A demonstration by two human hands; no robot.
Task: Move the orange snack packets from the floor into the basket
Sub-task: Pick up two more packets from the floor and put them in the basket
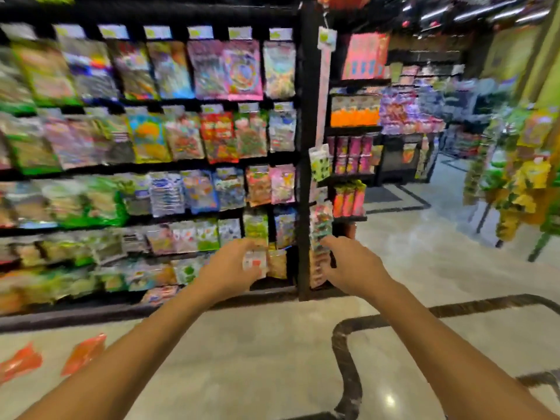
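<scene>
Blurred, unreadable labels; orange packets (83, 353) on floor (242, 359)

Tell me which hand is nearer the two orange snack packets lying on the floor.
Left. The left hand is raised in front of the shelves, up and right of the orange snack packets; the right hand is farther right, beside the black shelf post.

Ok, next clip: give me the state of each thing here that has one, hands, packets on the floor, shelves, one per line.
Left hand: raised out in front, empty, fingers loosely open.
Right hand: raised out in front, empty, fingers loosely open.
Flat orange plastic snack packet nearer the arm: lying on the floor, untouched.
Second orange snack packet at the left edge: lying on the floor, untouched.
Black metal shelf rack: upright, stocked with hanging packets.
Basket: not in view.
</scene>
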